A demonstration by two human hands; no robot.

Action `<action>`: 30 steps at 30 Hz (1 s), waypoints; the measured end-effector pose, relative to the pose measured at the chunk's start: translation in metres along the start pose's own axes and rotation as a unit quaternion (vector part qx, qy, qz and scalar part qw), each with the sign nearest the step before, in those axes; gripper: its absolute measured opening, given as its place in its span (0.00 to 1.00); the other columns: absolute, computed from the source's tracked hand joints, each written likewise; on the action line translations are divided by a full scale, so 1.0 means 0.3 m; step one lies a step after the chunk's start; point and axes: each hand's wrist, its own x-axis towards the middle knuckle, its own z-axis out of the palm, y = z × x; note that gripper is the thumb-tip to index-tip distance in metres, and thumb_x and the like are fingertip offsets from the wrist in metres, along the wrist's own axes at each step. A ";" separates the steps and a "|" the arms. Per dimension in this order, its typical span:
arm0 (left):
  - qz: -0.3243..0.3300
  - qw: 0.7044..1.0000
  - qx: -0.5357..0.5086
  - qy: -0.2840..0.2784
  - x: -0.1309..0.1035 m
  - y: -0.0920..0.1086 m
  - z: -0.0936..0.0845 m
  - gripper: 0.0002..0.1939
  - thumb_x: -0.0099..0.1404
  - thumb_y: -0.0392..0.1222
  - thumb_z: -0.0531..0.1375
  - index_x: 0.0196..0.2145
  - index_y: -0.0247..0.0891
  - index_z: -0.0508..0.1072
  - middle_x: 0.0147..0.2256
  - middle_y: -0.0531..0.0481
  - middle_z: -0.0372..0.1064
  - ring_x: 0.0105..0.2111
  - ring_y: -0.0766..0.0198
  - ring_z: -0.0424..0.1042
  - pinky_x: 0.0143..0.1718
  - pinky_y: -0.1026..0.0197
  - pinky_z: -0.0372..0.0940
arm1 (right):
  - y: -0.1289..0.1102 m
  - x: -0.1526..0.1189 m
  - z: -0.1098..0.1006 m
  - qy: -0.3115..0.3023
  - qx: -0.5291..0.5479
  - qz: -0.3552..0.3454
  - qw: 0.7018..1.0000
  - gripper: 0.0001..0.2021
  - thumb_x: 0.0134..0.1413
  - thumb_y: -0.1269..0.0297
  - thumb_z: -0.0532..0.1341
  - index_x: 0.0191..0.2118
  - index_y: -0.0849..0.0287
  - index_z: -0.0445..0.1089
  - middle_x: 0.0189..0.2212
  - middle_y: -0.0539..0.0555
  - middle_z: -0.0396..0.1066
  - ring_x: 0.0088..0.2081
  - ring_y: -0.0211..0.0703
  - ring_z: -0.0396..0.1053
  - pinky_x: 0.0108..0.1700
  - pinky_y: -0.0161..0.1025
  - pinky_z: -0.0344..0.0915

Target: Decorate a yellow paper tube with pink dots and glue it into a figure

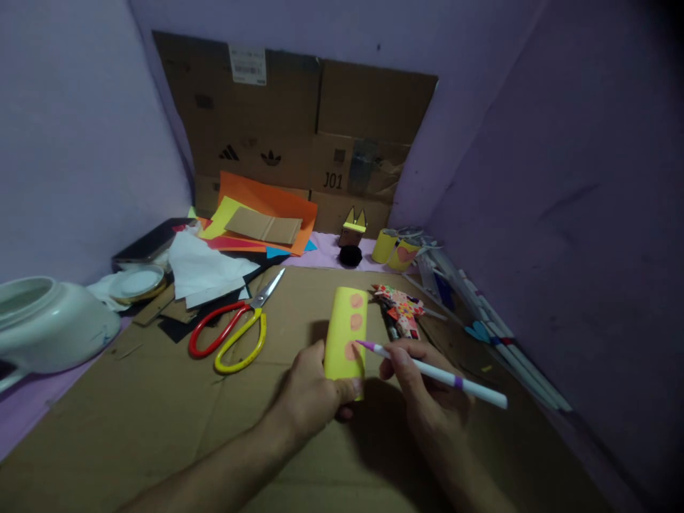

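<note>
Red-and-yellow-handled scissors point(235, 329) lie on the cardboard sheet point(133, 420) covering the tabletop, just left of the work, blades pointing up toward the back. Behind them sits a heap of white paper point(206, 271), orange and yellow card sheets point(267, 203) and a strip of brown cardboard point(263, 226), with a white ceramic pot point(48, 324) on its side at the far left. A flattened carton point(299, 128) leans against the purple wall. To the right of the work lie a small patterned paper bundle point(402, 306), two short yellow tubes point(395, 251) and a row of pens point(491, 335) along the wall; nothing blocks the hands. The yellow paper-wrapped tube point(346, 335) stands near the middle of the sheet, upright and leaning slightly, with three pinkish round spots down its front. The left hand point(313, 392) is closed around its lower end. The right hand point(422, 381) is clamped on a white marker with purple bands point(435, 372), its tip touching the lowest spot
</note>
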 end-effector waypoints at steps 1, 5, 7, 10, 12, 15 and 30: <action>-0.002 1.000 -0.003 0.001 -0.001 0.000 0.001 0.22 0.43 0.33 0.64 0.40 0.31 0.69 0.26 0.50 0.68 0.22 0.66 0.67 0.17 0.66 0.65 | -0.003 0.001 0.000 0.001 -0.001 0.001 1.000 0.10 0.54 0.62 0.59 0.24 0.58 0.71 0.15 0.48 0.68 0.17 0.36 0.65 0.19 0.30 0.62; 0.000 1.000 -0.004 0.007 0.007 -0.018 0.002 0.22 0.43 0.34 0.63 0.40 0.31 0.69 0.25 0.51 0.67 0.21 0.67 0.66 0.16 0.67 0.64 | -0.007 0.006 0.003 0.005 -0.009 0.010 1.000 0.13 0.54 0.60 0.59 0.22 0.58 0.70 0.14 0.48 0.67 0.16 0.37 0.65 0.17 0.29 0.60; 0.010 1.000 -0.006 0.007 0.015 -0.030 0.001 0.22 0.43 0.34 0.63 0.39 0.31 0.69 0.25 0.51 0.67 0.21 0.66 0.66 0.16 0.67 0.65 | -0.002 0.005 0.007 0.003 -0.010 0.012 1.000 0.14 0.54 0.59 0.59 0.21 0.57 0.70 0.13 0.48 0.66 0.16 0.37 0.64 0.16 0.29 0.60; 0.018 1.000 -0.011 0.010 0.020 -0.041 0.001 0.20 0.42 0.35 0.64 0.37 0.32 0.70 0.25 0.51 0.67 0.21 0.67 0.66 0.16 0.67 0.64 | 0.013 0.000 0.015 -0.004 0.005 0.017 1.000 0.15 0.55 0.57 0.58 0.21 0.57 0.71 0.14 0.48 0.67 0.17 0.38 0.65 0.17 0.30 0.61; 0.023 1.000 -0.017 0.008 0.020 -0.043 0.001 0.20 0.42 0.36 0.64 0.36 0.32 0.70 0.24 0.51 0.67 0.20 0.67 0.66 0.15 0.68 0.63 | 0.022 -0.005 0.020 -0.016 0.020 0.025 0.999 0.15 0.55 0.56 0.59 0.22 0.58 0.72 0.14 0.49 0.68 0.17 0.39 0.66 0.18 0.31 0.62; 0.027 0.999 -0.021 0.005 0.018 -0.042 0.002 0.19 0.42 0.35 0.64 0.36 0.32 0.70 0.25 0.51 0.68 0.20 0.67 0.66 0.15 0.68 0.63 | 0.031 -0.012 0.021 -0.014 0.022 0.045 0.999 0.15 0.54 0.56 0.59 0.23 0.58 0.73 0.14 0.49 0.68 0.17 0.39 0.66 0.18 0.32 0.61; 0.028 0.999 -0.021 -0.004 0.009 -0.023 0.000 0.19 0.41 0.36 0.64 0.34 0.33 0.71 0.24 0.52 0.68 0.20 0.67 0.66 0.16 0.67 0.63 | 0.018 -0.012 0.017 -0.050 0.030 0.035 0.998 0.13 0.55 0.58 0.59 0.25 0.58 0.72 0.16 0.49 0.70 0.19 0.38 0.67 0.20 0.30 0.64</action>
